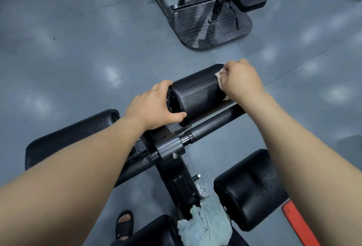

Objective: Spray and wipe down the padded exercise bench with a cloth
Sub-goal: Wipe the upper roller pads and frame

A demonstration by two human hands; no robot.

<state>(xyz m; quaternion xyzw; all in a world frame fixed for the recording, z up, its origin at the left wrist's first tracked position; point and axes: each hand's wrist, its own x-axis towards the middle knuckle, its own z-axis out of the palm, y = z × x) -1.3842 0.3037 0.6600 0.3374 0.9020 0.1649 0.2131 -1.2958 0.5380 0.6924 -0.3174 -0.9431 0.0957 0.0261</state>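
Reaching out over the exercise bench [211,124] with 2 bare arms, the person is at the upper roller pad [197,93], a black padded cylinder lying crosswise above the bench's dark metal bar. The left hand [154,106] grasps the roller's left end, with the fingers curled over the top edge and the thumb hooked along the near edge. The right hand [242,79] is clenched around a small pale cloth [219,77], bunched up and pressed against the roller's far right end. Only a bit of the cloth peeks out beside the knuckles. The roller's surface looks speckled along a stitched seam just left of the cloth.

To the near left, a long black pad [72,134] runs out from under the left forearm. To the near right sits a 2nd roller pad [252,189], dotted with specks on its right side. Between that roller and the central post, a light blue towel [207,224] lies crumpled, touching the black frame. 1 foot in a black sandal [124,220] stands on the grey floor [78,49] left of the towel. A red strip [297,224] cuts across the near right corner. Far off, well apart from the bench, stands another machine [192,28] with a ribbed footplate and a small black pad.
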